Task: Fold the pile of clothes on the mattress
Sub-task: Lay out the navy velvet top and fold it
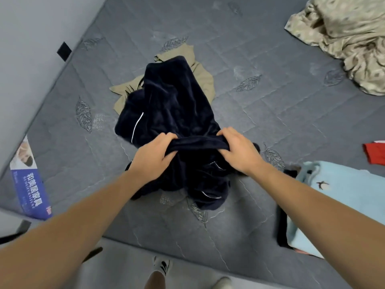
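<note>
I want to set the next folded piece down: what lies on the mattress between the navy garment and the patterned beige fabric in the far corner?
Bare mattress only, in the head view, between navy garment and beige fabric.

navy garment (173, 105) with white piping, grey leaf-patterned mattress (270, 113)

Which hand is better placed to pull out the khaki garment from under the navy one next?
Probably the left. The khaki garment sticks out mostly on the left of the navy garment, nearer the left hand than the right hand. Both hands grip navy fabric now.
</note>
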Action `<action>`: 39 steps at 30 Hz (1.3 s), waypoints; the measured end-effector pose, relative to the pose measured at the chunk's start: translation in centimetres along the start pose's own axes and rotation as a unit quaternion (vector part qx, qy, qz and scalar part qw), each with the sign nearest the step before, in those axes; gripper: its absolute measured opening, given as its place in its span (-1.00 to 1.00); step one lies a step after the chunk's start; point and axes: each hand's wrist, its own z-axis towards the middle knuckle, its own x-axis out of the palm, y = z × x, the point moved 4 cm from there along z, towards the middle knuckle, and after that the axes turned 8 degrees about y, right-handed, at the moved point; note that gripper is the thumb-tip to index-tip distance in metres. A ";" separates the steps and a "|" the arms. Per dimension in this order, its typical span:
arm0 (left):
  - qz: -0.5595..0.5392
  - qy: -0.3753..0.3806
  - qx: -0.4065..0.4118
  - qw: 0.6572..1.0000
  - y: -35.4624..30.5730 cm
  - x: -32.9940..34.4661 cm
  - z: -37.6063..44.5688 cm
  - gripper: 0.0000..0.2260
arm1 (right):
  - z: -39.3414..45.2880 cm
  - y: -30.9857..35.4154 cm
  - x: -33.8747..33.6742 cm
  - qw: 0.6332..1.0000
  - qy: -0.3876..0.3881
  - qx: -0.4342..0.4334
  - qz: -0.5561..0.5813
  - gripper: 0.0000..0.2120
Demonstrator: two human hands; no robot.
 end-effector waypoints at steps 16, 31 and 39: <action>0.118 0.005 -0.138 0.983 13.2 -5.7 13.1 -0.69 | 12.0 -3.0 1.2 0.978 -0.030 0.206 0.026 -0.36; 0.023 0.142 -0.065 0.987 8.0 -2.0 14.8 -0.91 | 7.2 -7.4 3.2 0.852 0.123 0.310 0.403 -0.40; -0.081 0.111 -0.044 0.990 6.3 -8.5 12.1 -0.87 | 4.1 -4.8 -4.7 0.874 -0.018 0.210 0.437 -0.75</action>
